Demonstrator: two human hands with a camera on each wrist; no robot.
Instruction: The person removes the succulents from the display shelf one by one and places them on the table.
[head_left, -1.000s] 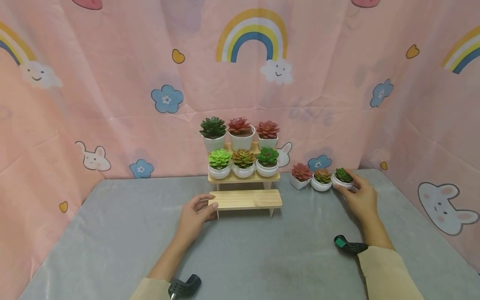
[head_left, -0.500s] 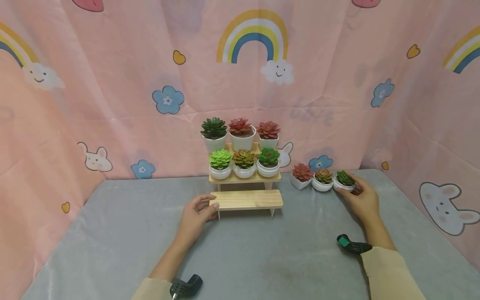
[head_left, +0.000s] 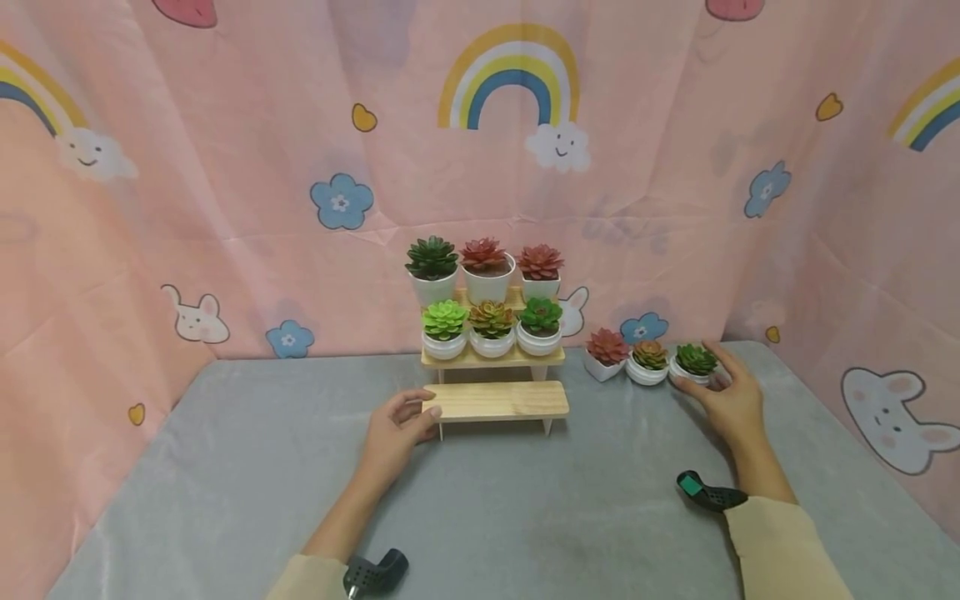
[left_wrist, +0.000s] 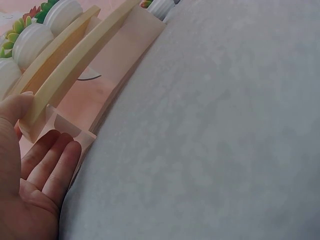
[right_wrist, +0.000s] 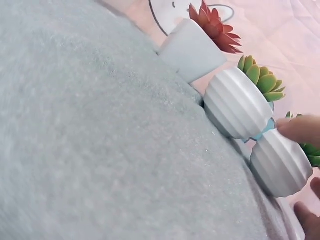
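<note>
My left hand (head_left: pixel 390 437) holds the left end of the bare lowest step (head_left: pixel 498 401) of a wooden tiered stand. In the left wrist view, the thumb (left_wrist: pixel 17 106) lies on the board and the other fingers (left_wrist: pixel 55 170) reach below it, beside the leg. At the right, my right hand (head_left: pixel 738 408) grips a small green succulent (head_left: pixel 695 360) in a ribbed white pot (right_wrist: pixel 281 165). Its thumb (right_wrist: pixel 300 129) touches the pot's near side; other fingers are on the far side, partly out of the right wrist view. The pot stands on the cloth.
Left of that pot stand an orange-green succulent (head_left: pixel 648 357) and a red succulent (head_left: pixel 606 347) in white pots. Several potted succulents fill the stand's upper steps, among them a bright green one (head_left: pixel 444 321). Grey cloth (head_left: pixel 562 517) covers the table before a pink printed curtain (head_left: pixel 262 208).
The right hand and the green succulent have shifted very slightly right, away from the orange-green one. My left hand keeps its hold on the step. The whole head view has drifted a little.
</note>
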